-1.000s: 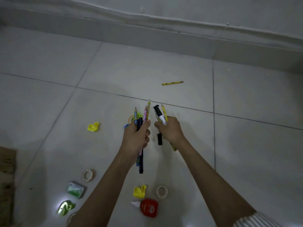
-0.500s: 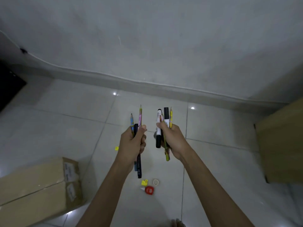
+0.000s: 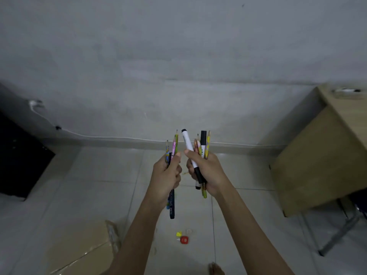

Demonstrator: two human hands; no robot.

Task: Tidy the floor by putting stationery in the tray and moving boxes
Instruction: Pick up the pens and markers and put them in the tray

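While both fists are full, the gathering step looks finished and the carry to a tray comes next; no tray is clearly visible. The left hand (image 3: pixel 165 176) curls tight round slim painted pencils (image 3: pixel 173 147); the right hand (image 3: pixel 206 173) pinches a smooth white marker (image 3: pixel 189 144) among other pens. A cardboard box (image 3: pixel 85 251) sits on the tiled floor (image 3: pixel 99 175).

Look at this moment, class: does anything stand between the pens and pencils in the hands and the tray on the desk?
Nothing visible does. The left hand and right hand hold their pens and pencils in open air; what may be the tray sits on the desk to the right.
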